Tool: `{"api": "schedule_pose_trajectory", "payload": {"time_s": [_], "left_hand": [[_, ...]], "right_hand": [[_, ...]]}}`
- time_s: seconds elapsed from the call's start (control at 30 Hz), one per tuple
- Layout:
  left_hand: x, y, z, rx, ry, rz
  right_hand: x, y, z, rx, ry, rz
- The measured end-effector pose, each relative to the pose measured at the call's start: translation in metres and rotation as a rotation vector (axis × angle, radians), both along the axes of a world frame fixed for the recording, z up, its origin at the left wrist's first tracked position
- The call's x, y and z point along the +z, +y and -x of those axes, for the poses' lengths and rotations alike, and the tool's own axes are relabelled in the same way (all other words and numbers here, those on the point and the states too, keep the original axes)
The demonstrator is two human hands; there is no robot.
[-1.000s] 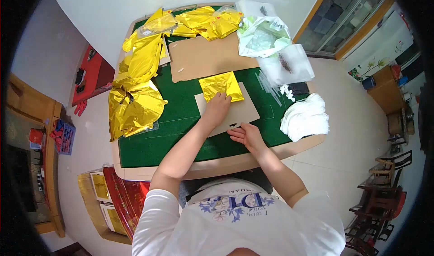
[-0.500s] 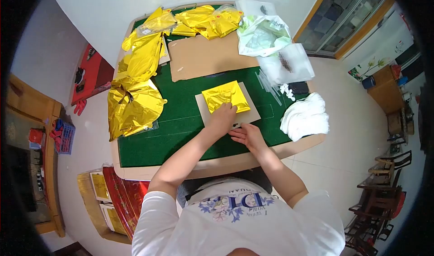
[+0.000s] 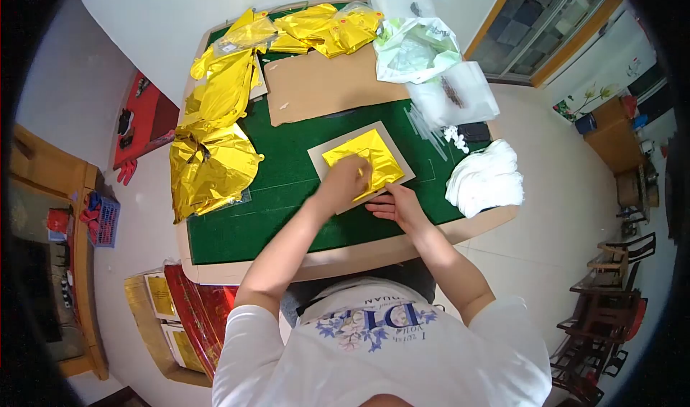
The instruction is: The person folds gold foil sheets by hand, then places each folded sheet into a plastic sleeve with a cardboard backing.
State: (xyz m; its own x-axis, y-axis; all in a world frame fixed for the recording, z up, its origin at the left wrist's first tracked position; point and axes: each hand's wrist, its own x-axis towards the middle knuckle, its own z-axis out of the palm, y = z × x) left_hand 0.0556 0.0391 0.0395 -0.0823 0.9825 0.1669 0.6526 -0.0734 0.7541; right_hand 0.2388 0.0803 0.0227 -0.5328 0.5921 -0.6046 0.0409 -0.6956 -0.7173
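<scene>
A folded gold foil balloon (image 3: 377, 152) lies on a small square of grey-brown cardboard (image 3: 389, 131) near the front of the green table. My left hand (image 3: 345, 183) is over the foil's lower left part. Its fingers are curled together on the foil, a little blurred, and they hide the foil beneath. A strip of foil now reaches down toward the card's near edge, between my hands. My right hand (image 3: 399, 204) rests at the near right edge of the card, thumb tip touching by the foil and the other fingers stretched out beside the edge.
More gold foil balloons (image 3: 208, 162) line the table's left and far sides. A large cardboard sheet (image 3: 330, 83) lies behind. Clear straws (image 3: 429, 134), small white pieces (image 3: 456, 139), a white bundle (image 3: 485, 180) and a plastic bag (image 3: 417, 51) are on the right.
My left hand has shifted slightly left, and the foil's near part is now spread lower toward the card's edge. My right thumb has moved up to the foil's edge.
</scene>
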Motion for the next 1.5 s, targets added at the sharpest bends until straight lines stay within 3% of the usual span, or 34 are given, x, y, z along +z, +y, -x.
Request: {"api": "schedule_pose_trajectory", "payload": {"time_s": [0.03, 0.07, 0.1, 0.2, 0.53, 0.67, 0.73, 0.87, 0.9, 1.0, 1.07, 1.13, 1.2, 1.33, 1.4, 1.43, 1.5], "left_hand": [[-0.004, 0.004, 0.012, 0.134, 0.068, -0.029], [-0.007, 0.011, 0.03, 0.173, 0.373, -0.103], [-0.022, 0.017, 0.046, 0.256, 0.317, -0.161], [-0.042, 0.013, 0.069, 0.341, 0.484, -0.111], [-0.026, -0.044, 0.029, 0.261, 0.208, -0.054], [-0.022, -0.072, -0.002, 0.185, 0.113, -0.021], [-0.008, -0.08, -0.009, 0.064, -0.045, 0.161], [0.0, -0.069, 0.015, 0.147, -0.067, 0.072], [0.002, -0.062, 0.025, 0.211, -0.031, 0.028], [-0.021, -0.029, 0.068, 0.271, 0.201, -0.215], [-0.028, -0.013, 0.079, 0.304, 0.258, -0.284], [-0.027, -0.007, 0.077, 0.309, -0.05, 0.138], [-0.029, -0.014, 0.068, 0.31, -0.044, 0.165], [-0.025, -0.041, 0.042, 0.358, -0.033, 0.261], [-0.009, -0.053, 0.026, 0.419, 0.073, 0.34], [-0.011, -0.055, 0.024, 0.422, 0.065, 0.345], [-0.015, -0.06, 0.021, 0.425, 0.329, -0.17]], "right_hand": [[0.003, 0.0, 0.001, 0.011, -0.02, -0.015], [0.004, -0.001, 0.001, 0.002, -0.026, -0.006], [0.002, -0.001, 0.0, 0.001, -0.026, -0.008], [-0.002, 0.007, -0.003, 0.013, -0.021, 0.005], [-0.009, 0.038, -0.015, 0.002, -0.19, -0.141], [-0.008, 0.061, -0.021, 0.153, -0.428, -0.392], [-0.004, 0.074, -0.019, 0.196, -0.491, -0.496], [-0.006, 0.116, -0.014, 0.515, -0.523, -0.567], [-0.002, 0.123, -0.009, 0.516, -0.522, -0.569], [0.009, 0.151, 0.02, 0.974, -0.614, -0.799], [-0.002, 0.168, 0.038, 1.085, -0.661, -0.904], [-0.004, 0.17, 0.047, 1.098, -0.655, -0.954], [-0.005, 0.166, 0.051, 0.986, -0.573, -1.204], [0.021, 0.128, 0.045, 0.856, -0.651, -1.18], [0.023, 0.106, 0.036, 0.605, -0.402, -1.479], [0.019, 0.096, 0.031, 0.616, -0.404, -1.475], [0.011, 0.077, 0.021, 0.565, -0.19, -1.694]]}}
